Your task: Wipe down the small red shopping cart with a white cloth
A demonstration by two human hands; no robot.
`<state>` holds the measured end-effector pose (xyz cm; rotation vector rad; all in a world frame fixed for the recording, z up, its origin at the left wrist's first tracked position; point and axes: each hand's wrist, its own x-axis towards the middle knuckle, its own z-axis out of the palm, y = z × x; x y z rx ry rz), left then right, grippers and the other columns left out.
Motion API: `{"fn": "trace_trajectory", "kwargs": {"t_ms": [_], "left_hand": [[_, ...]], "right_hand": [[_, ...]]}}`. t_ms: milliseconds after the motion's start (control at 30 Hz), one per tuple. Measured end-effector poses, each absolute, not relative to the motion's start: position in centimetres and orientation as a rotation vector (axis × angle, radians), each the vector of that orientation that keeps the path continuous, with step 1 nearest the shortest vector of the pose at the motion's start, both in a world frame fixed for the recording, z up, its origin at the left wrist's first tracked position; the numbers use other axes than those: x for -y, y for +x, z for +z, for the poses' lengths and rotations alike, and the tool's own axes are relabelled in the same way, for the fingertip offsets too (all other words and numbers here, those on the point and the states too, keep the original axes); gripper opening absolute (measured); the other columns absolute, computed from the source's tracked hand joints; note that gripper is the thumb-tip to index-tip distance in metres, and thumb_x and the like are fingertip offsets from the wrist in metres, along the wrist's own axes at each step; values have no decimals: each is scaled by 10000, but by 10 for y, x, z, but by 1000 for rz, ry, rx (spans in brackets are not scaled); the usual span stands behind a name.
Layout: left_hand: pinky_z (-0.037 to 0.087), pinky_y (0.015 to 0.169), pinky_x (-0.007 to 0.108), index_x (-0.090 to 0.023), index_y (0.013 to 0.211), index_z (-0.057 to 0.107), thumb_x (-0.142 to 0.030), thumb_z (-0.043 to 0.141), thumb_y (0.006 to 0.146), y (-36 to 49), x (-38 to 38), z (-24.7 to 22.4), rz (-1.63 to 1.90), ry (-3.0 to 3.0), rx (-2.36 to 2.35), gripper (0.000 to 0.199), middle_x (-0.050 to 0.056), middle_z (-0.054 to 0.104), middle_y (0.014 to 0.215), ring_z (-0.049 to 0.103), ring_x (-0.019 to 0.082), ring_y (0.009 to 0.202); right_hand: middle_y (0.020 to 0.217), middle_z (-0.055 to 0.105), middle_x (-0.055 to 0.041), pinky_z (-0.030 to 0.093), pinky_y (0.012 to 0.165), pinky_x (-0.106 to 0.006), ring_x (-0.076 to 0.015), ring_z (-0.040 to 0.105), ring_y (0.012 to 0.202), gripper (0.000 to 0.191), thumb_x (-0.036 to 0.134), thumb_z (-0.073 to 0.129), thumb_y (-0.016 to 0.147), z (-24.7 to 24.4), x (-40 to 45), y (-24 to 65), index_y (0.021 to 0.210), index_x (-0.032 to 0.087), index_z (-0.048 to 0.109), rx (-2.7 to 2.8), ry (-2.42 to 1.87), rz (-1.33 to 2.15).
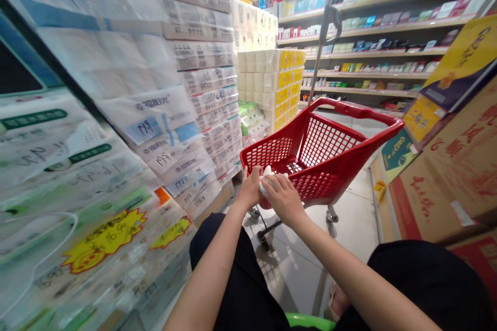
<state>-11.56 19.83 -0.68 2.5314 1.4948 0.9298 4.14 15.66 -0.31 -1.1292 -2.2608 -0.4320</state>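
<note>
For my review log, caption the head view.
Left hand beside right hand, which holds a white wad at red cart.

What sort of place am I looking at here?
Most likely a shop, perhaps a small supermarket: a red shopping cart stands in the aisle, stocked shelves line the back, and yellow starburst price signs hang by stacked tissue packs.

Red latticed shopping cart point(344, 163), upright on casters, crumpled white wipe point(266, 171) at its near end

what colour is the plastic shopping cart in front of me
The plastic shopping cart is bright red, clearest in the head view.
</note>
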Motion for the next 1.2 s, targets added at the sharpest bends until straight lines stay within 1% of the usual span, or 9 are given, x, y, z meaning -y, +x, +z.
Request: {"fn": "trace_trajectory", "kwargs": {"t_ms": [100,200,367,467,633,800,900,1033,1200], "left_hand": [[209,1207,521,-261,1139,347,-239,665,722,-114,-197,-11,1040,2477,-1498,525,15,550,1113,597,207,1057],[184,1212,541,-268,1147,337,-271,680,724,-110,-195,-13,1081,2458,-1514,544,23,533,1146,566,224,1132],[107,1238,544,-237,1226,357,-203,638,773,-105,-189,-10,1107,2534,-1461,534,81,525,1265,494,248,1267],[152,1244,498,-241,1286,383,-116,558,804,-99,-186,-9,1083,2619,-1434,528,75,531,1315,477,233,1299],[363,1108,449,-250,1333,455,-78,474,836,-86,-182,-13,982,2660,-1584,526,72,610,1198,553,254,1141],[393,1011,450,-222,1208,543,-159,525,851,-84,-179,-14,972,2622,-1675,363,82,635,1074,572,268,1025],[398,967,420,-230,1082,572,-159,528,850,-89,-179,-13,935,2638,-1610,247,57,643,1018,581,244,988],[382,967,400,-233,1016,579,-154,538,838,-94,-182,-13,920,2661,-1561,199,46,638,1013,577,227,975],[373,957,387,-225,1002,582,-157,547,835,-95,-186,-13,904,2670,-1549,183,43,633,993,569,223,955]], "right_hand": [[1303,613,-56,280,1176,-455,-233,512,1227,367,263,482,966,1,-162,58,1327,283,547,2321,-1092,-436],[1290,629,-35,198,1214,-485,-217,533,1217,376,228,460,966,9,-169,94,1324,308,544,2293,-1139,-467],[1354,604,-33,140,1208,-577,-250,514,1279,410,250,417,980,14,-183,164,1372,329,509,2107,-1298,-557],[1398,573,-33,153,1199,-600,-269,487,1311,418,268,410,984,12,-189,183,1385,338,504,2009,-1366,-588],[1455,509,-68,249,1186,-552,-296,409,1366,469,287,459,970,1,-179,144,1438,309,473,1952,-1379,-553],[1417,537,-52,311,1165,-493,-278,450,1315,484,325,496,964,-3,-165,95,1446,349,467,2114,-1251,-468],[1377,578,-24,230,1205,-493,-242,501,1266,446,311,484,974,5,-166,102,1417,365,493,2195,-1217,-469],[1352,613,-4,111,1222,-541,-222,541,1249,389,300,444,995,17,-179,149,1367,361,539,2165,-1286,-535],[1401,582,7,77,1209,-576,-233,485,1325,372,321,422,1006,17,-198,217,1351,357,556,1987,-1413,-679]]}}
